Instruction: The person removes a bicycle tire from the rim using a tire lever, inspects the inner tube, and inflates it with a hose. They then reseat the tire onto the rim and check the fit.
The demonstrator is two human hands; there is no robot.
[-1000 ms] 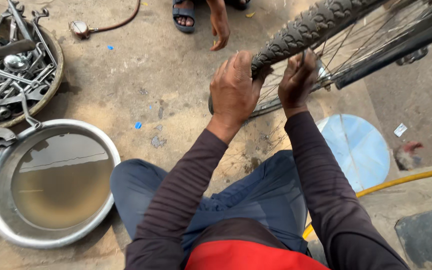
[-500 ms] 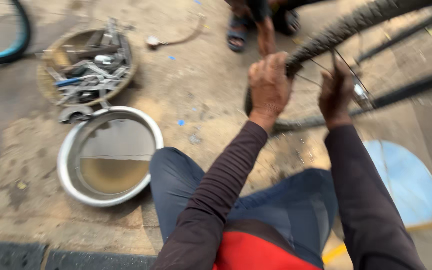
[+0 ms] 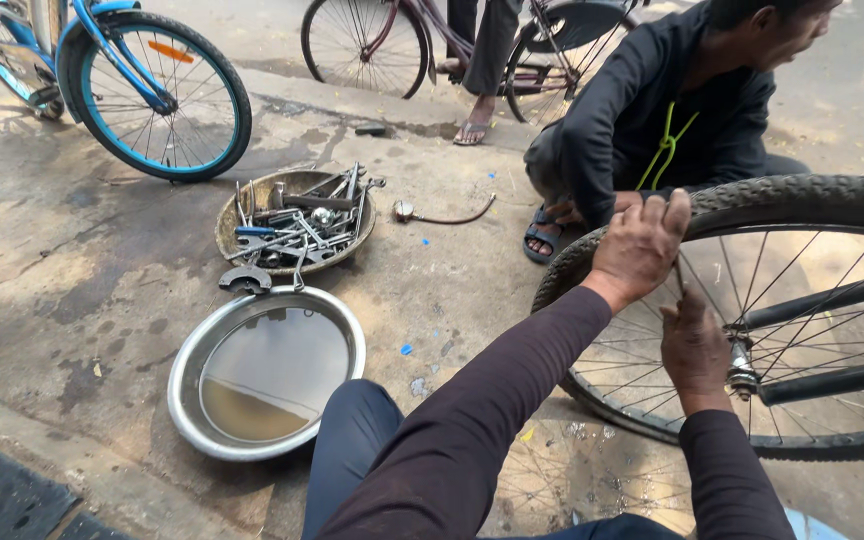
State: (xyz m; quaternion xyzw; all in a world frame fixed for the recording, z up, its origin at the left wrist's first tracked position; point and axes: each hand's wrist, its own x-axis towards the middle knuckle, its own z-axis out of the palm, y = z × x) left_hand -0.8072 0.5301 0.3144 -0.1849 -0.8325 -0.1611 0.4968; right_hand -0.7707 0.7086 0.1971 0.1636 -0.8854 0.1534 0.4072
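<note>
Wheel [image 3: 802,215] in both hands; tools in bowl [image 3: 237,250]

- A wide steel basin [image 3: 268,372] sits on the concrete ground, with a little murky water pooled at its near side.
- Just beyond the basin, almost touching its rim, stands a shallow round pan [image 3: 295,221] heaped with wrenches and other metal tools.
- To the right of the basin's far side, past the pan, a small metal fitting with a curved hose [image 3: 442,214] lies on the ground.
- Well beyond the basin to the left stands a blue bicycle [image 3: 142,85].
- Far beyond the basin, a dark bicycle [image 3: 372,45] is parked, a person's sandalled foot [image 3: 472,128] beside it.
- Right of the basin, a person in a dark jacket [image 3: 652,110] crouches.
</note>
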